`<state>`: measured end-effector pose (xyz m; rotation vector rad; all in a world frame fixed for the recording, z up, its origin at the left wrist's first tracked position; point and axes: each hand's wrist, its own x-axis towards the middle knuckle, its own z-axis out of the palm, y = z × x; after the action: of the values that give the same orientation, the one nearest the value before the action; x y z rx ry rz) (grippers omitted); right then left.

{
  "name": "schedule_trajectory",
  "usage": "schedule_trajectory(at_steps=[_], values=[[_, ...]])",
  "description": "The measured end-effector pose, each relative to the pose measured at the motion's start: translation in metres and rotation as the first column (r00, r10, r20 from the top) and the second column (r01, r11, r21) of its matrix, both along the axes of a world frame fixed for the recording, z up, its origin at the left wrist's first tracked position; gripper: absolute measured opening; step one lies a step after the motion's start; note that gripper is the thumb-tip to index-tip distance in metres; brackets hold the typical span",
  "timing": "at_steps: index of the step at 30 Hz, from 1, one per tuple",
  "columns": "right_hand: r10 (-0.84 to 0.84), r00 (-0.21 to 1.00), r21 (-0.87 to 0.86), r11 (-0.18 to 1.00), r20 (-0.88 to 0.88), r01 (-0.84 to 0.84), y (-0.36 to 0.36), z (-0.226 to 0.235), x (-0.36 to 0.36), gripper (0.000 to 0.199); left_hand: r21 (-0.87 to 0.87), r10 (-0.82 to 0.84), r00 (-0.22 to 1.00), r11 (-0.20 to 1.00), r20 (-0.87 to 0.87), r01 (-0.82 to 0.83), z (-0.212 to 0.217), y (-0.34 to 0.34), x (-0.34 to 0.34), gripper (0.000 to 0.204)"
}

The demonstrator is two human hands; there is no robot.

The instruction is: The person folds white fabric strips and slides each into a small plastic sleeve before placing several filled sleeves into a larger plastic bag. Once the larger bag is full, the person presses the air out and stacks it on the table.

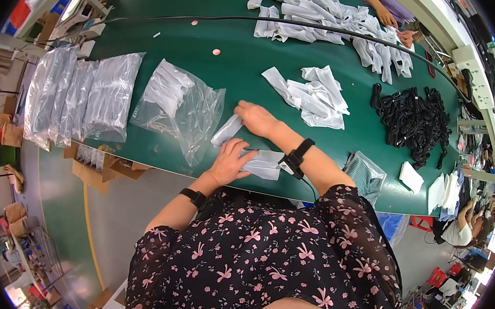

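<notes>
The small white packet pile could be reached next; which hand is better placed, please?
Probably the right hand: it is nearer the pile, while the right forearm lies between the pile and the left hand.

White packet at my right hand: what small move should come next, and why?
Perhaps lay that white packet alongside the packets at the left hand: they sit close by at a different angle, and the right hand is at its far end.
</notes>
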<state>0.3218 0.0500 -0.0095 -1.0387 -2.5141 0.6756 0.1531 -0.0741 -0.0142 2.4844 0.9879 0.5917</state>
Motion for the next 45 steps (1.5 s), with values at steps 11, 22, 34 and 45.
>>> schedule_trajectory(at_steps=[11, 22, 34, 45], values=[[0.098, 0.993, -0.172, 0.982, 0.072, -0.084, -0.039, 0.017, 0.063, 0.026, 0.027, 0.067, 0.998, 0.997, -0.003, -0.066, 0.002, 0.018, -0.004, 0.062], [-0.491, 0.805, 0.216, 0.870, 0.332, 0.442, 0.080, -0.005, 0.045, 0.031, -0.058, -0.125, 0.991, 0.991, -0.057, 0.121, 0.007, 0.010, 0.013, 0.081], [-0.756, 0.511, -0.657, 0.633, -0.409, 0.410, -0.033, -0.011, 0.081, 0.023, -0.057, -0.036, 0.999, 0.998, 0.008, 0.036, 0.004, 0.014, 0.019, 0.089], [-0.654, 0.651, -0.520, 0.737, -0.386, 0.432, -0.096, -0.028, 0.091, 0.018, 0.023, 0.014, 1.000, 1.000, 0.009, -0.014, 0.022, 0.031, 0.026, 0.078]])
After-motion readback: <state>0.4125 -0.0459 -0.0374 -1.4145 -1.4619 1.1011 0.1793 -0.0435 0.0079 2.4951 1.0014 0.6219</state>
